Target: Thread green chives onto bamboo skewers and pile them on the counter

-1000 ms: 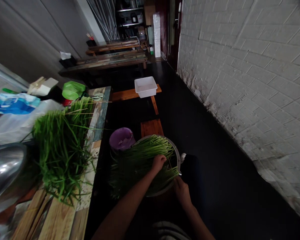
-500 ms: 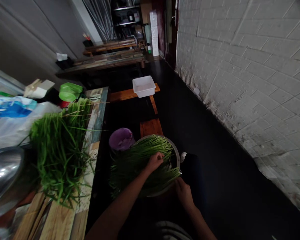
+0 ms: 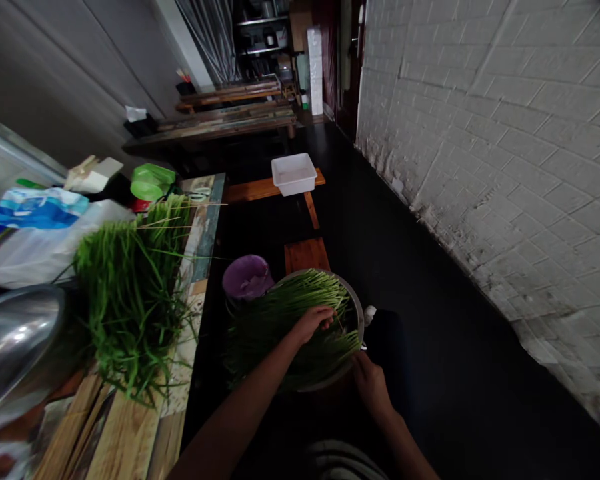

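A round metal basin (image 3: 359,313) low in front of me holds a heap of long green chives (image 3: 275,320). My left hand (image 3: 314,321) rests on top of the chives with its fingers curled and pinched round a few stalks. My right hand (image 3: 371,387) is closed on the basin's near rim, next to the stalk ends. A second big pile of chives (image 3: 130,293) lies on the wooden table (image 3: 125,433) to my left.
A purple bucket (image 3: 247,277) stands just behind the basin. A white plastic tub (image 3: 294,173) sits on a wooden bench (image 3: 307,253) farther back. A steel bowl (image 3: 15,340), plastic bags (image 3: 35,213) and a green bag (image 3: 153,181) are on the table. A white brick wall (image 3: 505,147) runs along the right.
My left hand has shifted slightly right across the chives and its fingers have pinched some stalks. The right hand stays on the basin rim. The view moved a little.
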The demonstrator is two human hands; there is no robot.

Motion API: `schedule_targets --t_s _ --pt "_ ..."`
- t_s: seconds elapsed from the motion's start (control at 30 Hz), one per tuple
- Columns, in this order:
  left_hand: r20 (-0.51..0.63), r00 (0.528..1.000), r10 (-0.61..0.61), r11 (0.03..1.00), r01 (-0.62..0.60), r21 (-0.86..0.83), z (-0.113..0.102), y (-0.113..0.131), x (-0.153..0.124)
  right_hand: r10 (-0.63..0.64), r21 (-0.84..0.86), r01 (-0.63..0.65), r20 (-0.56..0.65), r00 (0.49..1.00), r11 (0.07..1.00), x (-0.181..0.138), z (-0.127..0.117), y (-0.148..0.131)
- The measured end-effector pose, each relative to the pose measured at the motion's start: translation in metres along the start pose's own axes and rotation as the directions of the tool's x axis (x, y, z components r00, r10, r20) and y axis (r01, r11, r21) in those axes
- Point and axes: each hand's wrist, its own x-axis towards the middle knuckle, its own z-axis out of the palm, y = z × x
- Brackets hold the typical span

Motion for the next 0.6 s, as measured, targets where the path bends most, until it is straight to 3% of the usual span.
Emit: schedule_targets --t_s 0.4,0.6 --pt "-0.002 0.999 0.032 0.997 -0.032 -0.070 -0.0046 -0.0021 -0.0004 -0.002 0.035 0.004 -0.039 0.999 0.999 -0.0002 0.0007 -0.0005" --pt "-0.021 1.000 0.021 0.997 -0.022 -0.068 -0.0033 -0.0017 -0.0003 -0.001 0.047 0.001 0.000 1.000 0.999 0.0001 -0.0004 0.0010"
